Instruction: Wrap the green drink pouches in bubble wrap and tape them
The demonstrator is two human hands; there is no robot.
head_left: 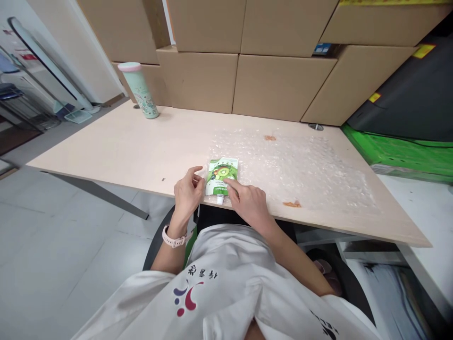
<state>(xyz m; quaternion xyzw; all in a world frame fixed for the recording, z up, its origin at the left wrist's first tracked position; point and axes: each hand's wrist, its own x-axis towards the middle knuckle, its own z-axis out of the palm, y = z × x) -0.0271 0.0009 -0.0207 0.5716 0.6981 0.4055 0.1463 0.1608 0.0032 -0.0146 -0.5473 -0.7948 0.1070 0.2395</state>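
Note:
A green and white spouted pouch (222, 177) with a kiwi picture lies on the near left end of a clear bubble wrap sheet (283, 165). Its white cap points toward me at the table's front edge. My left hand (189, 191) is just left of the pouch, fingers loosely bent and apart, with nothing visible in them. My right hand (249, 200) is at the pouch's lower right side, index finger over its face and thumb close by at the edge. The other right fingers are curled under.
A mint green tumbler (141, 92) with a pink lid stands at the table's back left. Cardboard boxes (201, 80) form a wall along the back. On the right are a green crate (406, 156) and a dark grey case (410, 94). Orange tape pieces (292, 204) stick to the wrap.

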